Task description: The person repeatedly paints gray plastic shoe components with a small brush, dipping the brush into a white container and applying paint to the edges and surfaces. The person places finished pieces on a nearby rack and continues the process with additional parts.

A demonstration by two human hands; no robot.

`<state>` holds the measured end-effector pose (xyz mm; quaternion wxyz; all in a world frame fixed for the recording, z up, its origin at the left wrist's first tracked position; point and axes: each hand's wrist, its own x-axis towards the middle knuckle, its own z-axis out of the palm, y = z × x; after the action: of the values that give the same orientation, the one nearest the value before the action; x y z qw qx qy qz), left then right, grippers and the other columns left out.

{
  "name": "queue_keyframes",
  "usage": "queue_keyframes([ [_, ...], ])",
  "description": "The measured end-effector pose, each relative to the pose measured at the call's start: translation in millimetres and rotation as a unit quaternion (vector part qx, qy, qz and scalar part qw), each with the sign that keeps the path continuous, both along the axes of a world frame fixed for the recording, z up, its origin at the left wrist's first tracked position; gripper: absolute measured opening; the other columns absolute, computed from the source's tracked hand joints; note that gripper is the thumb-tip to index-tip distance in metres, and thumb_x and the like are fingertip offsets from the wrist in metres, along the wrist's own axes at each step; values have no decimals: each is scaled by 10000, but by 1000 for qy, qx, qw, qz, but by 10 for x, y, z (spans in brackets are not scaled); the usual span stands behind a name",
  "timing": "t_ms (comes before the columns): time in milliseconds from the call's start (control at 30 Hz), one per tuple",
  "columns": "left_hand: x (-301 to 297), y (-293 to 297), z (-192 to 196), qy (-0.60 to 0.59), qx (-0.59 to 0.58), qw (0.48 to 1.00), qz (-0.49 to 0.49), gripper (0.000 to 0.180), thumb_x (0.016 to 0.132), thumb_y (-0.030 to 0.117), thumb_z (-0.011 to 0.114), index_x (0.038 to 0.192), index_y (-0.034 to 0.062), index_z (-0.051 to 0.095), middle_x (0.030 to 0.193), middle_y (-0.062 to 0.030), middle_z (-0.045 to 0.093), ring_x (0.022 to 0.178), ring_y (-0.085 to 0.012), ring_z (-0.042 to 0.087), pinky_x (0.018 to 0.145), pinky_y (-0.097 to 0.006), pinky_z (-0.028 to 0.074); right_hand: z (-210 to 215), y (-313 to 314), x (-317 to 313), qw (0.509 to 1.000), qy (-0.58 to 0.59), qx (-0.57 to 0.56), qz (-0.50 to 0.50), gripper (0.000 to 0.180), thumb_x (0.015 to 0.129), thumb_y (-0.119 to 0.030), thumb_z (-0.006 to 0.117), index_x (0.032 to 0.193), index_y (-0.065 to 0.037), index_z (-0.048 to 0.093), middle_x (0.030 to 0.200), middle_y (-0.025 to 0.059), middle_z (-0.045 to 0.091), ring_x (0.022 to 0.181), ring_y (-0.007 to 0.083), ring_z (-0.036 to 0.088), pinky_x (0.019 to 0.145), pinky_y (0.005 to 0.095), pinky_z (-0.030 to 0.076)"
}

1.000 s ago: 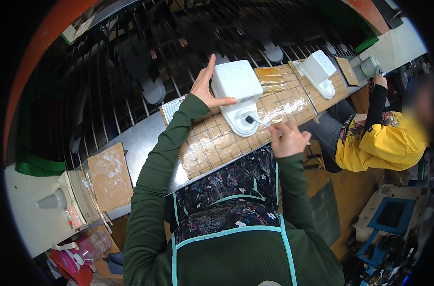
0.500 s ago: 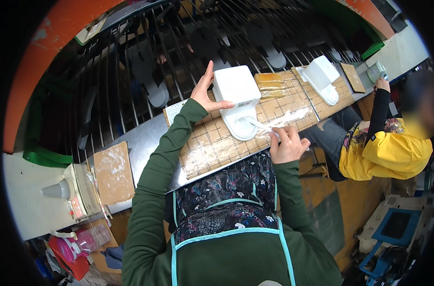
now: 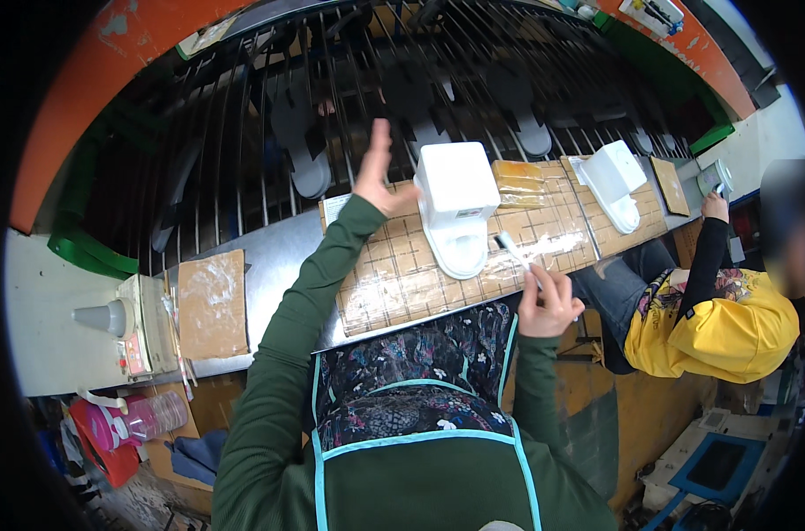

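A white box-shaped dispenser (image 3: pixel 456 181) stands in front of me on tape-covered cardboard (image 3: pixel 380 301); a rounded dish juts out from its near side. Beside its left wall is my left hand (image 3: pixel 383 186), open with fingers up and the thumb stretched toward the box; whether the thumb touches it I cannot tell. In my right hand (image 3: pixel 548 305) is a small white brush (image 3: pixel 512 249) like a toothbrush, gripped by the handle. The brush head points up and left, just right of the dish and apart from it.
Amber blocks (image 3: pixel 519 183) lie right of the dispenser. A second white dispenser (image 3: pixel 615 181) stands farther right, near a seated co-worker in yellow (image 3: pixel 730 323) whose hand is by a pale green container (image 3: pixel 714 179). Shoe soles (image 3: pixel 310 168) rest on the metal rods beyond. A brown board (image 3: pixel 212 305) lies left.
The brush has come out of the dish and moved right with my right hand. My left hand has drawn slightly away from the box. The whole view has shifted a little.
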<state>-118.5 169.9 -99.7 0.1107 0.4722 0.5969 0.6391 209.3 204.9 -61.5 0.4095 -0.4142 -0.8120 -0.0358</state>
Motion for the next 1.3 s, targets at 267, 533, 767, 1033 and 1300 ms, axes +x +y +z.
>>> queue_keyframes([
  [267, -1020, -439, -340, -131, -469, 751, 446, 1141, 623, 530, 790, 1504, 171, 160, 1417, -292, 355, 1312, -460, 335, 1066, -482, 329, -15, -29, -46, 990, -13, -114, 78, 86, 794, -212, 721, 870, -172, 726, 724, -30, 585, 551, 136, 507, 679, 320, 290],
  [533, -1453, -460, -377, -50, -510, 773, 374, 1333, 509, 533, 853, 1510, 122, 73, 1319, -276, 486, 1263, -351, 465, 1071, -404, 363, 49, 18, -293, 985, -152, 13, 86, 73, 785, -198, 704, 850, -167, 712, 766, -1, 572, 673, 179, 551, 703, 376, 284],
  [767, -1822, -976, -210, -404, -326, 835, 181, 885, 528, 442, 899, 1196, -24, 553, 1083, -172, 628, 1076, -235, 581, 910, -356, 461, 90, 72, -278, 983, -157, 4, 96, 68, 789, -203, 703, 854, -185, 708, 774, -13, 574, 662, 169, 553, 709, 385, 284],
  [1033, -480, -1908, 408, 134, -92, 925, 344, 852, 654, 185, 816, 1376, -16, 411, 1195, -229, 590, 1085, -301, 588, 941, -342, 455, 89, 180, -274, 978, -166, 6, 123, 81, 778, -197, 709, 858, -180, 706, 767, -11, 556, 710, 172, 541, 720, 391, 293],
  [1300, 1001, -2414, 348, 312, -280, 857, 300, 637, 585, -123, 632, 1207, 10, 602, 1095, -183, 571, 1005, -349, 537, 879, -430, 444, 116, 288, -223, 966, -200, -55, 156, 50, 810, -216, 695, 830, -173, 710, 717, -20, 584, 624, 185, 545, 746, 393, 294],
])
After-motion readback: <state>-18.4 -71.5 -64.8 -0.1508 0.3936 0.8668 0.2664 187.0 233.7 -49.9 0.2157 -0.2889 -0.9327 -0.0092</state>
